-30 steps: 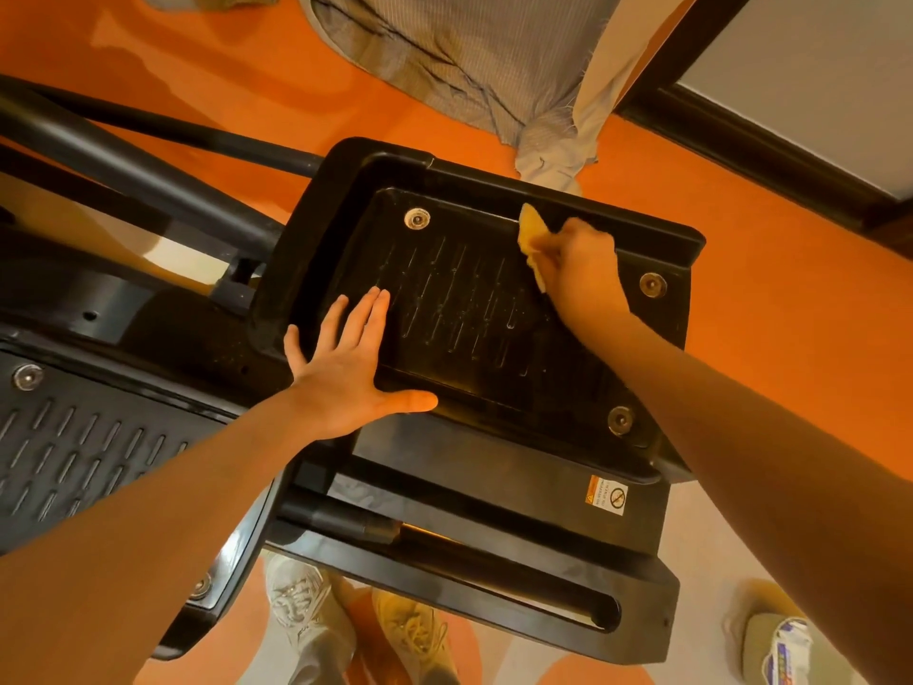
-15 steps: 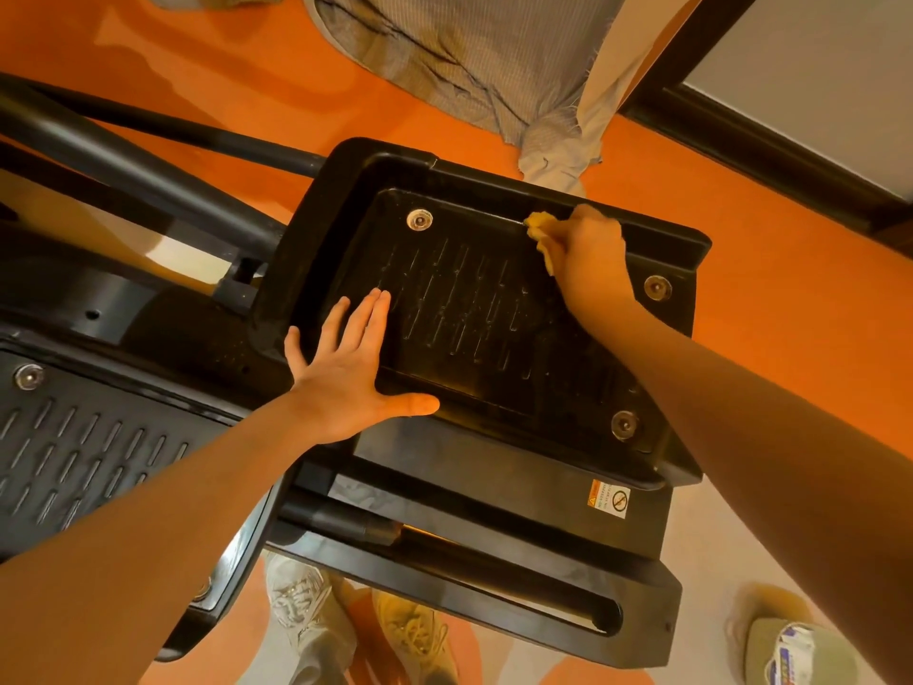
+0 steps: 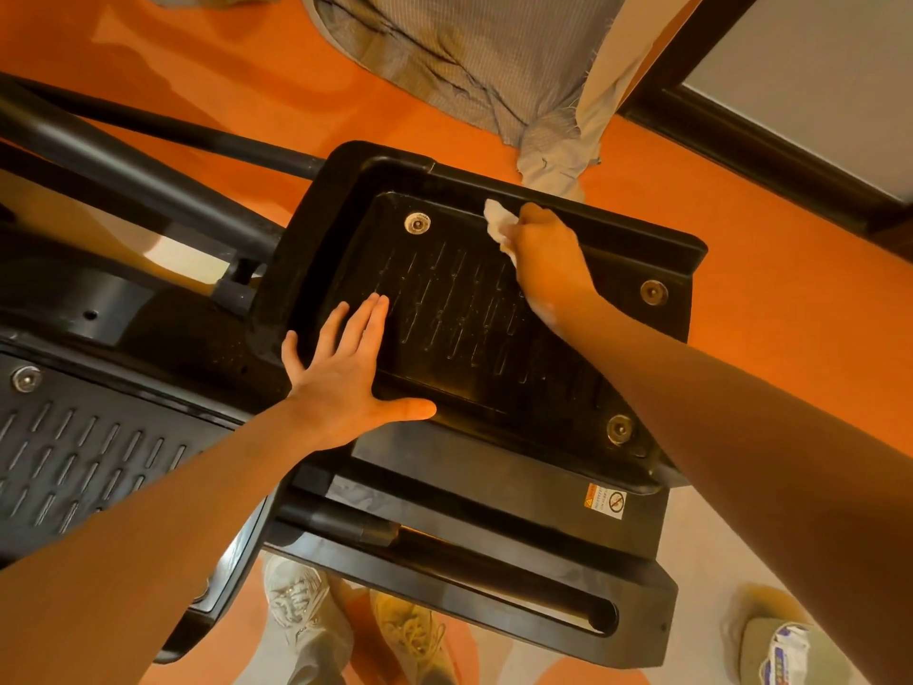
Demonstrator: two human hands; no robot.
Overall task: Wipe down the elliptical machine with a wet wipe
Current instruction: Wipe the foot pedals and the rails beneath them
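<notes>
Right hand (image 3: 546, 259) gripping crumpled white wet wipe (image 3: 499, 227), pressing it against far inner edge of black foot pedal (image 3: 469, 313), upper centre of frame. Left hand (image 3: 346, 373) lying flat, fingers straight and together, thumb spread, on pedal's near-left corner. Hands sitting well apart. Second ribbed pedal (image 3: 84, 447) showing at left edge. Warning sticker (image 3: 605, 501) sitting on machine base, lower right. Grey cloth (image 3: 469, 66) hanging at top. Person's shoes (image 3: 346, 625) standing on floor at bottom centre.
</notes>
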